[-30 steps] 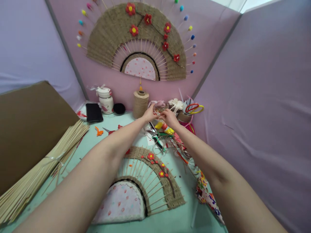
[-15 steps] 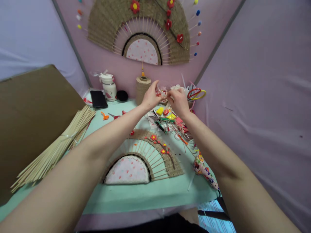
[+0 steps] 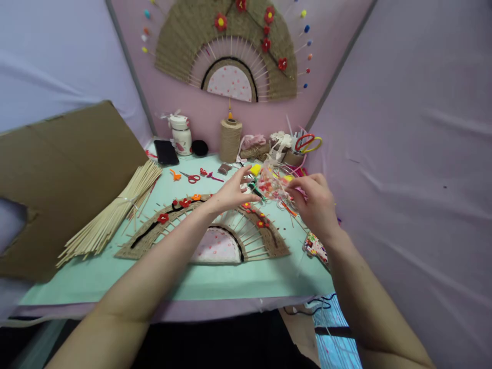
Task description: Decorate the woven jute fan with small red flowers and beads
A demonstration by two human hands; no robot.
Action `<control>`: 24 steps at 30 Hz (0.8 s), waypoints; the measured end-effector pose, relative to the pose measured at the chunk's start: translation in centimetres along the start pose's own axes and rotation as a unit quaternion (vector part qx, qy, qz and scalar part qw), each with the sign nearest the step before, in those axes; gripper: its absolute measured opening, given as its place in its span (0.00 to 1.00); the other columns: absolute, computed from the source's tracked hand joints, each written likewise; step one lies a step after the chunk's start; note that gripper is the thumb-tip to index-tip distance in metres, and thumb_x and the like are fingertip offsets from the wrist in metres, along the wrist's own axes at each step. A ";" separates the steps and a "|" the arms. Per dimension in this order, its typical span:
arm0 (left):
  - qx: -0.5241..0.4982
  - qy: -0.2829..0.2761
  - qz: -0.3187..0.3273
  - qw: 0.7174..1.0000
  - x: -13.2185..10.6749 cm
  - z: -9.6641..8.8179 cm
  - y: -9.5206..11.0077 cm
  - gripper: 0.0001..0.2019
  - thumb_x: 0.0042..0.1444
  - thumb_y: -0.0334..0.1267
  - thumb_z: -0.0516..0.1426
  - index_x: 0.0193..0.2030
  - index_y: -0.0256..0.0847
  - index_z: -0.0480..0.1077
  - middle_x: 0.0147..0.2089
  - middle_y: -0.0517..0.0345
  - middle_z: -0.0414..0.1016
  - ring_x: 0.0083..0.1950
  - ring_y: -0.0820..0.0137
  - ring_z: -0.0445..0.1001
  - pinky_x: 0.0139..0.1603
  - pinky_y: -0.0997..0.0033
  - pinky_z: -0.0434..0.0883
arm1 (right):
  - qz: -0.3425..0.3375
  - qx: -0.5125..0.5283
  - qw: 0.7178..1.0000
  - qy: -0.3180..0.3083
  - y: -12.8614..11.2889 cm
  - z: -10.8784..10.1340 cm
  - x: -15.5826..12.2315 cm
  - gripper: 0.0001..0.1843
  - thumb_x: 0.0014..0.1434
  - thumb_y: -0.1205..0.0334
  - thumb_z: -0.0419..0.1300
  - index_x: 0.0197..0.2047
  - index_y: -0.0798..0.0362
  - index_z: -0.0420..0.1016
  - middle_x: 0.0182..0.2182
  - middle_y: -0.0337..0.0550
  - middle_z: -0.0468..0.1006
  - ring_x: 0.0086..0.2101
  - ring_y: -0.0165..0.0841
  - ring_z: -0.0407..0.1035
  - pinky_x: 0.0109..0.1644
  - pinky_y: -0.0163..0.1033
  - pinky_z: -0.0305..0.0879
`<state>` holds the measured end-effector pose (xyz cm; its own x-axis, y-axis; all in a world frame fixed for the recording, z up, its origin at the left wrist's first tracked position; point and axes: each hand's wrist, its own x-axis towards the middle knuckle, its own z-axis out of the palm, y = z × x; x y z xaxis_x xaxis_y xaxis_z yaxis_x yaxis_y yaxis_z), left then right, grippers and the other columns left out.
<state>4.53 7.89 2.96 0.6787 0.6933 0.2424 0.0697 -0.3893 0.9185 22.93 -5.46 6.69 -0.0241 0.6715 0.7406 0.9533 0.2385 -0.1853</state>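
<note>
My right hand [image 3: 315, 202] pinches the edge of a clear plastic bag [image 3: 271, 183] filled with small red, pink and white pieces, too blurred to name. Just left of the bag, my left hand [image 3: 235, 192] is open, its fingers apart and nothing in them. Beneath my left forearm lies a woven twine fan [image 3: 277, 245] with thin stick ribs, red and orange flowers and a black branch. The forearm covers part of its dotted white half-round centre [image 3: 219, 247].
Scissors [image 3: 192, 178], a twine spool [image 3: 230, 141], a white bottle [image 3: 181, 134] and a phone [image 3: 166, 152] stand or lie at the back. A bundle of sticks [image 3: 111, 212] rests by cardboard [image 3: 73, 154] on the left. A larger fan [image 3: 177, 48] hangs on the wall.
Both hands have come down and nearer from the back of the table, bringing the plastic bag. They have moved apart, and my left hand has opened. The view has shifted.
</note>
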 end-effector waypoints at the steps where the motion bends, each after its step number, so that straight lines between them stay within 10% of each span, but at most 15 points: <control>1: 0.018 -0.003 -0.010 1.000 0.0 -0.1 -0.7 0.45 0.46 0.34 0.66 0.70 0.46 0.51 0.70 0.39 0.56 0.64 0.53 0.66 0.56 0.54 0.73 | 0.004 -0.002 1.000 0.004 0.1 -0.3 -0.6 0.06 0.62 0.66 0.57 0.33 0.49 0.72 0.30 0.40 0.77 0.35 0.37 0.65 0.39 0.42 0.65; 9: 0.213 0.121 -0.059 0.968 5.7 -2.0 -4.8 0.23 0.50 0.29 0.60 0.55 0.37 0.70 0.58 0.42 0.72 0.60 0.52 0.70 0.63 0.49 0.65 | 0.020 -0.037 0.999 0.013 0.5 -3.3 -3.9 0.05 0.62 0.66 0.58 0.36 0.47 0.72 0.29 0.40 0.77 0.34 0.37 0.66 0.38 0.42 0.65; 17: 0.312 0.127 0.043 0.941 16.2 -6.5 -0.6 0.31 0.51 0.32 0.60 0.64 0.39 0.61 0.72 0.48 0.52 0.73 0.57 0.50 0.70 0.55 0.52 | 0.021 -0.031 0.997 -0.063 -0.9 -4.5 -8.7 0.10 0.62 0.69 0.56 0.41 0.44 0.72 0.33 0.39 0.81 0.33 0.38 0.68 0.38 0.43 0.67; 20: 0.347 0.057 -0.008 0.936 16.3 -7.2 -1.5 0.24 0.40 0.33 0.66 0.49 0.40 0.74 0.55 0.51 0.75 0.62 0.54 0.67 0.64 0.60 0.63 | 0.016 -0.008 0.996 -0.087 -1.5 -5.1 -10.4 0.12 0.62 0.71 0.56 0.43 0.43 0.72 0.34 0.39 0.81 0.34 0.38 0.69 0.38 0.43 0.67; 24: 0.367 0.120 -0.074 0.919 13.9 -7.8 -3.7 0.15 0.48 0.29 0.59 0.44 0.34 0.75 0.49 0.45 0.77 0.57 0.51 0.72 0.62 0.55 0.64 | 0.028 -0.018 0.994 -0.100 -1.0 -5.6 -12.0 0.11 0.63 0.70 0.55 0.44 0.45 0.71 0.35 0.41 0.81 0.35 0.38 0.68 0.39 0.43 0.67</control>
<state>8.01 23.63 5.35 0.4474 0.8510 0.2750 0.6825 -0.5236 0.5099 24.00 -17.72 1.63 -0.0265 0.8102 0.5856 0.9650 0.1736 -0.1965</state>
